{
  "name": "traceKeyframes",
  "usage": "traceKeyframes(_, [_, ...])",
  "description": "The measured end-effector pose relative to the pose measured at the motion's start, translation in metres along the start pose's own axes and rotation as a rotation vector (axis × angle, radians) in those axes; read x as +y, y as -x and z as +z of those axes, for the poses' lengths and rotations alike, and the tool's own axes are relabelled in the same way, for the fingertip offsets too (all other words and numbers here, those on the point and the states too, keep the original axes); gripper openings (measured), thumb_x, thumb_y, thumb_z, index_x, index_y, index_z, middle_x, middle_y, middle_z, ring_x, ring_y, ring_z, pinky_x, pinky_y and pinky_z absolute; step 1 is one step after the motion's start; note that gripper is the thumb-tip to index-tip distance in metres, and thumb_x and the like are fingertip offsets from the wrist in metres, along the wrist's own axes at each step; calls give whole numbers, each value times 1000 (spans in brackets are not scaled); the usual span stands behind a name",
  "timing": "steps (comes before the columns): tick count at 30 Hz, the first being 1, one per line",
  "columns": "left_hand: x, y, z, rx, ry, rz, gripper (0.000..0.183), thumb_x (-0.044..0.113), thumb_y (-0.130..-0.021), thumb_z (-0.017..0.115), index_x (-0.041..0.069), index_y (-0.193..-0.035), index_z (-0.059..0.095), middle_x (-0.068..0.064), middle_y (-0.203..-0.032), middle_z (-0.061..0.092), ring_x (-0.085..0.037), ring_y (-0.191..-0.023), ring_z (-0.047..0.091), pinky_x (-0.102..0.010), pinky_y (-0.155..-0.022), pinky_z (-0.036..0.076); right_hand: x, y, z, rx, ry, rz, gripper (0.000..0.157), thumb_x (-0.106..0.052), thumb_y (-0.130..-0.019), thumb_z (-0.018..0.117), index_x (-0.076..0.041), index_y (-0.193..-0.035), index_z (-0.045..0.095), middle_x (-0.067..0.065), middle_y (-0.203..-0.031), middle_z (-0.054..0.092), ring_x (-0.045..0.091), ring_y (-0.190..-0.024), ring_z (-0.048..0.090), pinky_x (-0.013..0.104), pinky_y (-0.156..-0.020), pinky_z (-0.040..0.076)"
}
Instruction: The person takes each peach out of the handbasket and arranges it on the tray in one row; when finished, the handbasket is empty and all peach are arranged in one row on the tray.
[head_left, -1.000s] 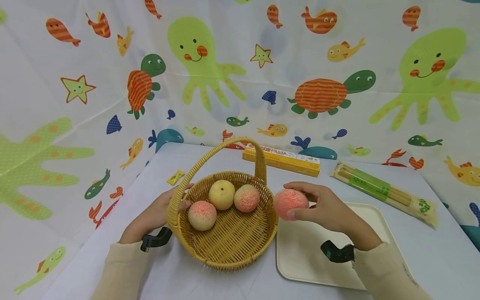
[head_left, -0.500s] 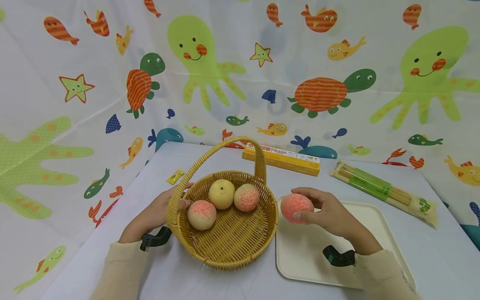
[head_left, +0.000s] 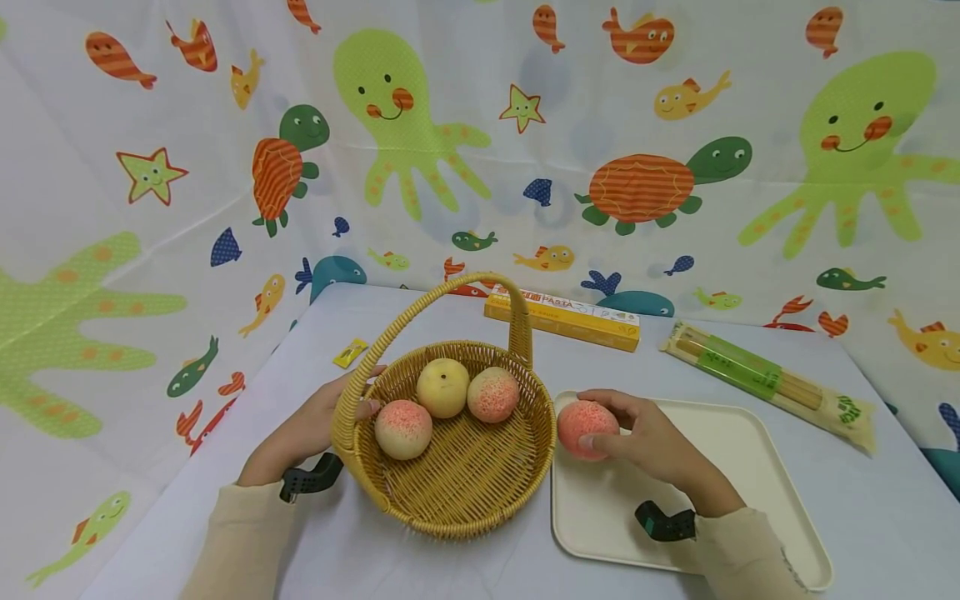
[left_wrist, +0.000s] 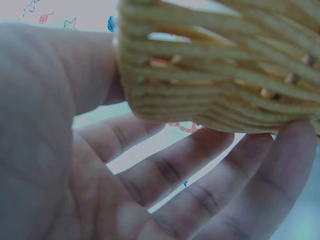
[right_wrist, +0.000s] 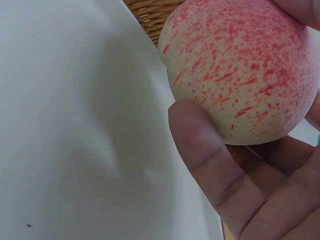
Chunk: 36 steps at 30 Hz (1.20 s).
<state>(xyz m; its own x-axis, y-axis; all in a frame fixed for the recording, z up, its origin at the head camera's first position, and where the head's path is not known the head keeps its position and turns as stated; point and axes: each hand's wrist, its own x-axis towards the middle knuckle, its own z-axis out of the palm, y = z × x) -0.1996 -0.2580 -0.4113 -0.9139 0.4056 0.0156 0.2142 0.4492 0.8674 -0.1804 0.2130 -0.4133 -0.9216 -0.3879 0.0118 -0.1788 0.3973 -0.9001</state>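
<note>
My right hand (head_left: 652, 437) grips a pink peach (head_left: 587, 429) over the left edge of the cream tray (head_left: 720, 533), close beside the basket. In the right wrist view the thumb presses the speckled peach (right_wrist: 245, 75) from one side, with fingers on the far side. My left hand (head_left: 311, 425) holds the wicker basket (head_left: 465, 529) by its left rim, by the foot of the arched handle. Its thumb and fingers lie about the woven rim (left_wrist: 200, 75) in the left wrist view. Inside the basket sit two red-speckled peaches (head_left: 403, 430) (head_left: 493, 395) and a yellow fruit (head_left: 442, 388).
Behind the basket lies a yellow pasta box (head_left: 562, 321). A clear packet of sticks or noodles (head_left: 768, 383) with a green label lies behind the tray. A small yellow packet (head_left: 350, 353) rests at the left. A sea-animal printed cloth (head_left: 480, 167) hangs behind.
My right hand, with the peach in it, shifts a little right and then down and back left over the tray's left edge. The left hand and basket stay put.
</note>
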Motion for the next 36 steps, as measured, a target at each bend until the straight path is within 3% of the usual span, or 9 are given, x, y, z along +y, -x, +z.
traceKeyframes(17, [3, 1, -1, -9, 11, 2, 62, 20, -105, 59, 3, -159, 36, -24, -138, 63, -28, -108, 67, -34, -82, 57, 9, 1, 10, 5, -2, 2, 59, -22, -89, 81, -2, -141, 61, 18, -144, 59, 27, -113, 63, 30, -88, 56])
traceKeyframes(36, [4, 2, 0, 0, 2, 30, 58, 20, -105, 60, 5, -158, 41, -19, -139, 64, -32, -121, 61, -32, -90, 54, 12, 0, 14, 10, 14, 40, 59, -26, -89, 83, -7, -141, 62, 16, -145, 58, 29, -121, 62, 33, -92, 55])
